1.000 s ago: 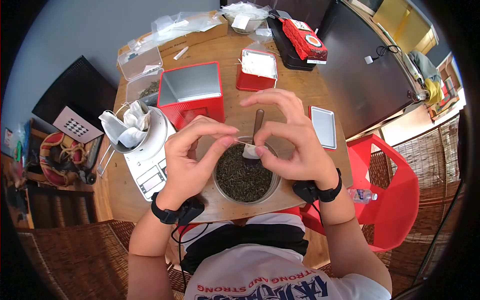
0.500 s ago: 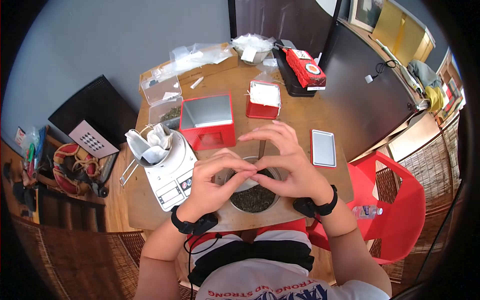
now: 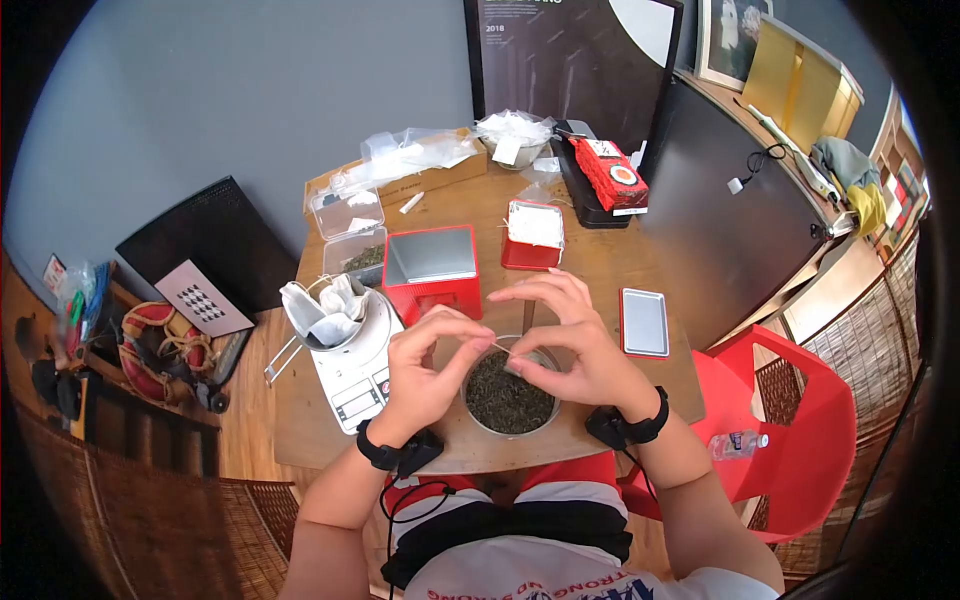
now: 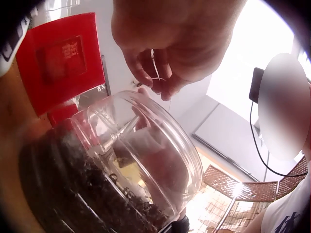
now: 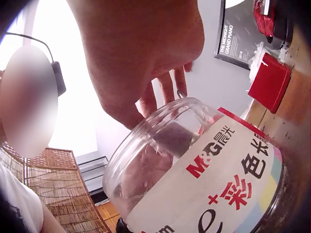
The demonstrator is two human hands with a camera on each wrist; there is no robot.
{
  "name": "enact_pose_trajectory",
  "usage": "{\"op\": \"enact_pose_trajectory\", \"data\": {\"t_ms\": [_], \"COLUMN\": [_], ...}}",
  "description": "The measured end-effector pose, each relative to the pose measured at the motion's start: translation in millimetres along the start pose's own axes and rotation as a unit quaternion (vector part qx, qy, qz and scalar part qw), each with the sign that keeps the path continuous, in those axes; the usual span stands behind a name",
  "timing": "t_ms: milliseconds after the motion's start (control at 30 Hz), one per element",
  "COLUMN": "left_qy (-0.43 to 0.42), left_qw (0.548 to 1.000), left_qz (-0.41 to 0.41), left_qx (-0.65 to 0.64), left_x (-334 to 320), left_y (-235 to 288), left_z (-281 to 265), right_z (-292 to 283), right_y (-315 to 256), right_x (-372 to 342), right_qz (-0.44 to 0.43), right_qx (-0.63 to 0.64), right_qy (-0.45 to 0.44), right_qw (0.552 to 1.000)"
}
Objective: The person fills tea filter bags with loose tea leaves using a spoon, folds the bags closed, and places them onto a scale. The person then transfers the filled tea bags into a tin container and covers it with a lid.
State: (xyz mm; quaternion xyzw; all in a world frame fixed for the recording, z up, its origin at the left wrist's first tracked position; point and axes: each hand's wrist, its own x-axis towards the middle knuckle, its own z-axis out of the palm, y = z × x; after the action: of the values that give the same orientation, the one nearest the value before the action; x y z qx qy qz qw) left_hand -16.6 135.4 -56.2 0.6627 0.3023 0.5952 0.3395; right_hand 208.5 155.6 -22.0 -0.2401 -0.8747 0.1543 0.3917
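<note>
My left hand (image 3: 425, 365) pinches a thin white string (image 4: 155, 65) between thumb and index finger, above the jar. Just across from it, my right hand (image 3: 585, 350) pinches the small pale tea bag (image 3: 513, 367) by its top; the other fingers are raised and spread. The string spans the short gap between both hands. Below them stands a clear plastic jar (image 5: 194, 179) with a printed label, partly filled with dark loose tea leaves (image 3: 508, 402). A spoon's brown handle (image 3: 528, 316) rises behind the right fingers, its lower part hidden.
Left of the jar, a white scale (image 3: 355, 385) carries a metal pan with white bags (image 3: 328, 312). Behind are an open red tin (image 3: 435, 295), a smaller red tin (image 3: 530, 250) full of white bags and a plastic box (image 3: 355, 255). A tin lid (image 3: 645, 322) lies right.
The fingertips of both hands came together over the jar, then drew slightly apart with the string between them. The head view has tilted up, so the table sits lower.
</note>
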Motion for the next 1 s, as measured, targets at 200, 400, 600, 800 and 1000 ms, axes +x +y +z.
{"op": "enact_pose_trajectory", "data": {"t_ms": [200,400,600,800,1000], "left_qy": [0.044,0.032,0.062,0.14,0.008], "left_qw": [0.998,0.998,0.998,0.99,0.99], "left_qz": [0.035,-0.058,-0.029,0.02,-0.023], "left_qx": [0.019,-0.004,-0.004,-0.001,0.141], "left_x": [2,3,7,6,-16], "left_y": [-10,-17,-24,-16,29], "left_z": [-5,-7,-8,-8,16], "right_z": [2,4,-1,-1,1], "right_y": [1,4,11,17,14], "right_x": [0,-2,-4,-6,-8], "right_qz": [0.006,0.025,0.027,0.02,0.037], "right_qx": [0.004,0.025,0.042,0.118,0.229], "right_qy": [-0.007,0.018,0.034,0.058,0.073], "right_qw": [1.0,0.999,0.998,0.991,0.97]}}
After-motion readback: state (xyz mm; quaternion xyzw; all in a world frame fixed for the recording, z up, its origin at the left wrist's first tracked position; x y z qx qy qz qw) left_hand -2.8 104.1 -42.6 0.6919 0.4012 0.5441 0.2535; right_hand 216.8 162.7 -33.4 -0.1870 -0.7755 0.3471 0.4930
